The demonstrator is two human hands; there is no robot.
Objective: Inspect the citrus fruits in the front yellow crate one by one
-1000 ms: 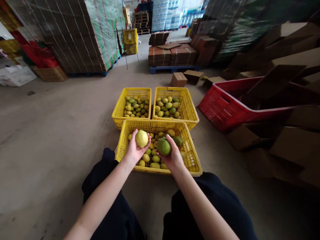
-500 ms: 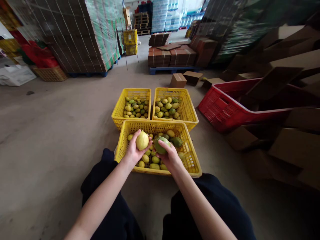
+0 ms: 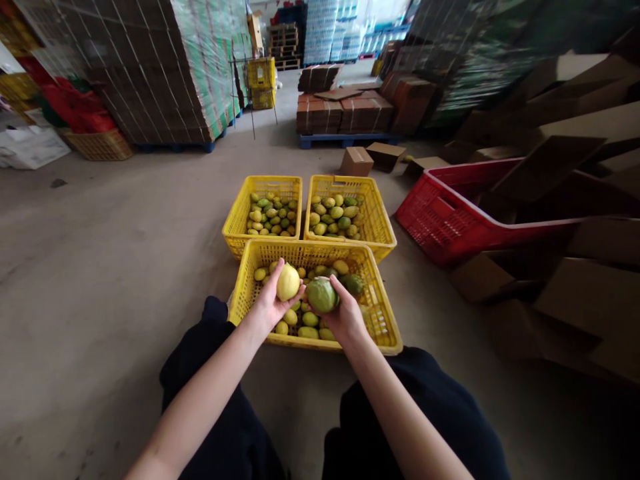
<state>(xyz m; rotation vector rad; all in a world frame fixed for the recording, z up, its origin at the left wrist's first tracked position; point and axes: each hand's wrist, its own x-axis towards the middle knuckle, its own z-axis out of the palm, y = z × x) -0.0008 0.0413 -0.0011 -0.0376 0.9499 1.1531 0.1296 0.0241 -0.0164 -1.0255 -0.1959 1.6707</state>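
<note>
My left hand (image 3: 273, 297) cradles a pale yellow, lemon-shaped fruit (image 3: 288, 283), thumb along its left side and fingers underneath. In my right hand (image 3: 346, 313) is a larger, rounder green fruit (image 3: 323, 295) with paler patches, gripped between thumb and fingers. Both are held side by side, a little apart, above the near yellow plastic crate (image 3: 385, 320). Loose yellow and green fruits lie in that crate, among them a dark green one (image 3: 355, 285) right of my right hand. My hands hide part of the crate's contents.
Two more yellow crates, the left one (image 3: 235, 223) and the right one (image 3: 383, 223), stand just beyond, holding similar fruits. A red crate (image 3: 430, 220) with cardboard is at right. Flattened cartons (image 3: 365, 113) lie on a blue pallet ahead; a wrapped stack (image 3: 150, 73) stands left.
The green fruit has turned in my right hand, and my thumb has shifted from its front to its upper right edge. The yellow fruit has tipped more upright and moved slightly right.
</note>
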